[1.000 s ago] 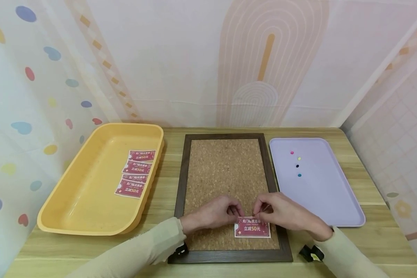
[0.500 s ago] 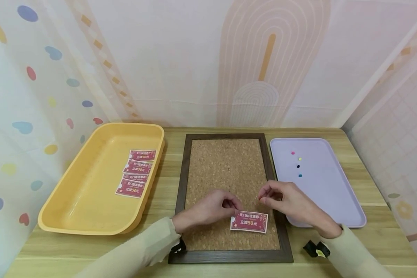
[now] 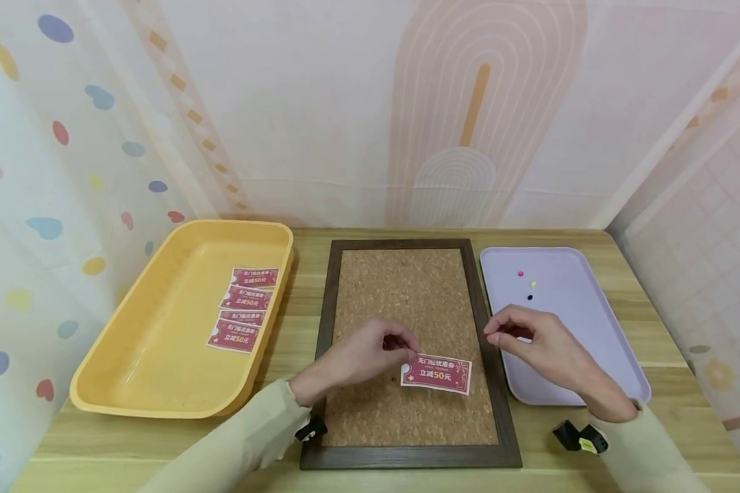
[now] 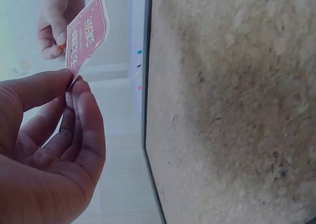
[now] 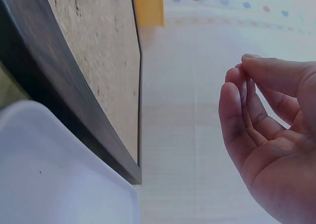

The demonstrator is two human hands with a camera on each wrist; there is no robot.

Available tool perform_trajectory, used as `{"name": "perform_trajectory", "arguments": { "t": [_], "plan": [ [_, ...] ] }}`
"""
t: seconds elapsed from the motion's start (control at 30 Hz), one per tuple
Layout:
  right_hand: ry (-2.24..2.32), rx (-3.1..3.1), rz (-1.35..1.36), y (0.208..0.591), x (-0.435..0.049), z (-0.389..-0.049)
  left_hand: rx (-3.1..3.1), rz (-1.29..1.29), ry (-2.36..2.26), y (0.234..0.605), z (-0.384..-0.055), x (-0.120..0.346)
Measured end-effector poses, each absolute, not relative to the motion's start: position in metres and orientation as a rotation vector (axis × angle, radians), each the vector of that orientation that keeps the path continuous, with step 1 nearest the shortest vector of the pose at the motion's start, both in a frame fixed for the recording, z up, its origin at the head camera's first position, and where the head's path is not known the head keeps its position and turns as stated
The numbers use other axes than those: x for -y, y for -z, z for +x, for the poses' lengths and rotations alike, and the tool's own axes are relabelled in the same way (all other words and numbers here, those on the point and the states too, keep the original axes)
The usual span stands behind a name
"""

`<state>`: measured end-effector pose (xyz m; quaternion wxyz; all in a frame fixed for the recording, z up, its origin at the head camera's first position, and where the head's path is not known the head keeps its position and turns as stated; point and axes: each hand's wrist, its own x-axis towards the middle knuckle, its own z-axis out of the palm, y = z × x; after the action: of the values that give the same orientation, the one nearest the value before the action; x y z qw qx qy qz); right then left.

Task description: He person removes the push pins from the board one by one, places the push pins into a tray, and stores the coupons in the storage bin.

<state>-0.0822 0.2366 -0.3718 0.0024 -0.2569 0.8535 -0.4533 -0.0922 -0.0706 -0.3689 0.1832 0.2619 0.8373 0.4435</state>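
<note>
My left hand (image 3: 373, 346) pinches a red paper coupon (image 3: 436, 374) by its upper left corner between thumb and fingers. The coupon hangs over the lower part of a framed cork board (image 3: 407, 287) and bends slightly in the left wrist view. At the board's right edge, my right hand (image 3: 536, 342) has thumb and fingertips pressed together. Between them a small red push pin (image 4: 62, 46) shows in the left wrist view; the fingers hide it in the head view. In the right wrist view the right hand (image 5: 269, 130) is raised beside the board's dark frame.
A lilac tray (image 3: 567, 329) at the right carries small coloured pins, among them a pink one (image 3: 521, 274) and a yellow one (image 3: 533, 284). On the left, a deep yellow tray (image 3: 160, 329) holds several coupons (image 3: 234, 334). Patterned curtains stand behind the table.
The left hand has raised the coupon and shifted it up and left over the board. My right hand has moved away from the coupon, rightward and up toward the lilac tray.
</note>
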Motion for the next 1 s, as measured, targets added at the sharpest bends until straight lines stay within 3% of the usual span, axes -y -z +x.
{"name": "perform_trajectory", "arguments": {
  "t": [0.57,1.0],
  "plan": [
    [1.477,-2.735,-0.715,0.374,-0.255,-0.086,-2.512,0.707,-1.328,0.351,-0.098,0.097],
    [1.386,-2.813,-0.624,0.377,-0.268,-0.093,-2.584,0.618,-1.365,0.334,-0.104,0.146]
  ]
}}
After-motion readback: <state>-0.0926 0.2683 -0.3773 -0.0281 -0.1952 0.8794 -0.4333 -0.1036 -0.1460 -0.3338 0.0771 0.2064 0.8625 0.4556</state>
